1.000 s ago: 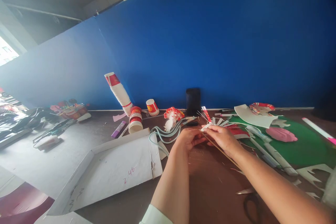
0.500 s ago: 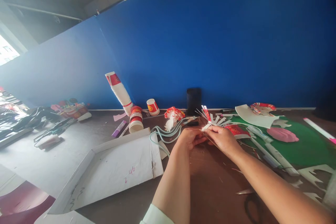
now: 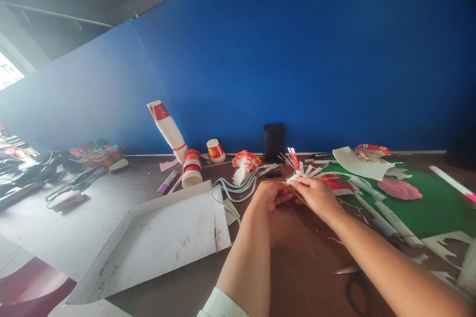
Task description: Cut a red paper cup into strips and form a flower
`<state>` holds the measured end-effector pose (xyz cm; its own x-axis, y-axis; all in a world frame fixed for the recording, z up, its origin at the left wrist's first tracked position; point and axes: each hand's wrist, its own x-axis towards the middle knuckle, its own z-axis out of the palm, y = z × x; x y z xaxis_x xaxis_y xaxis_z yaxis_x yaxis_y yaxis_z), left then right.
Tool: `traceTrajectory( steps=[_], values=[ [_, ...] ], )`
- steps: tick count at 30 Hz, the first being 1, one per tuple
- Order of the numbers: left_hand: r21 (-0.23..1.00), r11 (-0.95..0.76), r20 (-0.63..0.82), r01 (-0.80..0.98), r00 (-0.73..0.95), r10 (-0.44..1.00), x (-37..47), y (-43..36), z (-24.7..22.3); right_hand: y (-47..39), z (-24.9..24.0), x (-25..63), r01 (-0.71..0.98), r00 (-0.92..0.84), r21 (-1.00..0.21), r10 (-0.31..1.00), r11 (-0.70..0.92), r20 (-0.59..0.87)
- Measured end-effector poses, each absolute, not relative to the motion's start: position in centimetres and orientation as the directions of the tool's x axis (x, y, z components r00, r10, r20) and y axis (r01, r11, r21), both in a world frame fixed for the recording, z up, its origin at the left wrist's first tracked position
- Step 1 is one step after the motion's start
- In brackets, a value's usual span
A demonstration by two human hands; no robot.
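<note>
Both hands meet above the brown table, around the base of a cut paper piece (image 3: 297, 172) with white and red strips fanning out. My left hand (image 3: 270, 195) is closed, its fingers curled beside the base of the strips. My right hand (image 3: 313, 195) pinches that base between thumb and fingers. Thin stems or wires stick out to the upper left of the strips. Behind my right hand lies a red and white paper piece (image 3: 336, 184). Left of the hands, a red and white paper flower (image 3: 246, 164) rests beside pale blue cords (image 3: 238, 189).
A white box lid (image 3: 159, 242) lies at the left, near stacked paper cups (image 3: 169, 131) and a purple glue stick (image 3: 167, 182). Black scissors (image 3: 357, 290) lie near the right forearm. Markers (image 3: 397, 223) and a pink paper oval (image 3: 399, 189) rest on the green mat (image 3: 442, 208). A blue partition (image 3: 297, 59) stands behind.
The view has shifted very slightly. Both hands stay at the base of the paper strips, and the strips have tilted a little.
</note>
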<state>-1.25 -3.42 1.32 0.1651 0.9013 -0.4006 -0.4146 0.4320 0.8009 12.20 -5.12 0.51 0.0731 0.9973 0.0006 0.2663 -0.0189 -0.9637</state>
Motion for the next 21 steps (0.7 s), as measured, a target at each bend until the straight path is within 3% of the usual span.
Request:
traceTrajectory(
  steps=[9, 21],
  values=[
    [0.815, 0.42, -0.347, -0.399, 0.243, 0.906, -1.4, -3.4, 1.0, -5.1, 0.8, 12.3, 0.196, 0.092, -0.978, 0.994, -0.07, -0.053],
    [0.82, 0.427, -0.377, -0.381, 0.203, 0.904, -1.3, -3.6, 1.4, -5.6, 1.8, 12.0, 0.171, 0.058, -0.98, 0.994, -0.104, -0.096]
  ],
)
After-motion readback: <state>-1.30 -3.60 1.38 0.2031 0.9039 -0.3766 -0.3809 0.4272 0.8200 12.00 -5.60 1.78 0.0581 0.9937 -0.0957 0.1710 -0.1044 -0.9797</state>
